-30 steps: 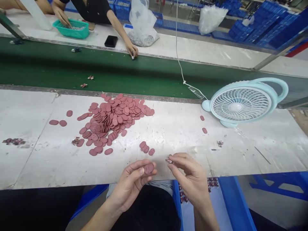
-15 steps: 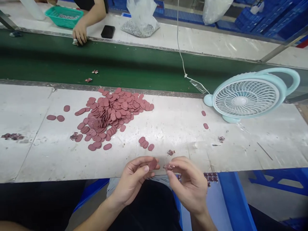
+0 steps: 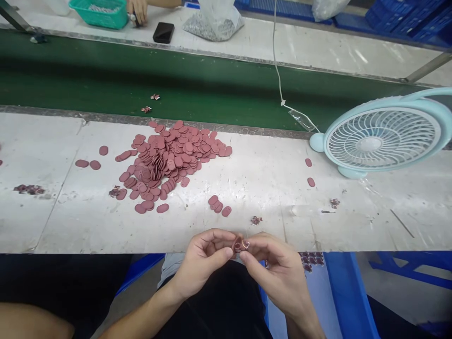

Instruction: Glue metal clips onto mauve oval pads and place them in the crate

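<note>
My left hand (image 3: 206, 256) pinches a flat reddish-brown oval disc (image 3: 236, 238) between thumb and fingers, just over the table's front edge. Against that disc, my right hand (image 3: 273, 263) pinches a small shiny metal clip-like piece (image 3: 243, 246); the fingertips partly hide both, and I cannot tell whether they are joined. Several more discs lie in a small group (image 3: 219, 206) beyond my left hand. A similar shiny piece (image 3: 256, 220) rests on the table just past my fingers. Farther back and left spreads a big heap of oval discs (image 3: 169, 160).
A light-blue fan (image 3: 384, 141) lies at the right, its cord (image 3: 278, 70) hanging down. Behind the table runs a green conveyor belt (image 3: 212, 89) with two small pieces on it. A blue tray (image 3: 348, 292) holding rows of shiny pieces is beside my lap. Across the belt is another person's hand (image 3: 139, 12).
My hands have come together, bringing the shiny piece against the disc. Across the belt, the other person's hand has drawn back from the edge toward the green basket. My view has shifted slightly.
</note>
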Demonstrator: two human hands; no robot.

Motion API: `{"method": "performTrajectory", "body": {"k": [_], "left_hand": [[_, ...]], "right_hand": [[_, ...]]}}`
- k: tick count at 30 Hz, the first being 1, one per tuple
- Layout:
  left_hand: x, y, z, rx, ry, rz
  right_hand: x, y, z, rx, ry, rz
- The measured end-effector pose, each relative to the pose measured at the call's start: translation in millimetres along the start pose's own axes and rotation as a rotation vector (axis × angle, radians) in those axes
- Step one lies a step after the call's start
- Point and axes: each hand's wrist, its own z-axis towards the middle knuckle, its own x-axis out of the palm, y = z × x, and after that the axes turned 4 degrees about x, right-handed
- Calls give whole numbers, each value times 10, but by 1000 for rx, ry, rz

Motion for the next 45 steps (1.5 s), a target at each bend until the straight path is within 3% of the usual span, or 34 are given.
{"method": "performTrajectory", "body": {"k": [3, 11, 35, 38, 41, 45], "left_hand": [[3, 8, 6, -3, -5, 12], [43, 16, 14, 21, -19, 36], [142, 123, 22, 83, -110, 28], [144, 131, 34, 83, -90, 29], [18, 5, 132, 101, -71, 232], [-394, -302, 463, 309, -57, 746]], "right_hand": [[-30, -1, -5, -10, 22, 8], [-21, -57, 83, 219, 109, 350], [30, -107, 98, 143, 27, 382], [-7, -165, 85, 145, -23, 365], [-191, -359, -2, 129, -155, 376], [-678, -798, -297, 105, -595, 326]]}}
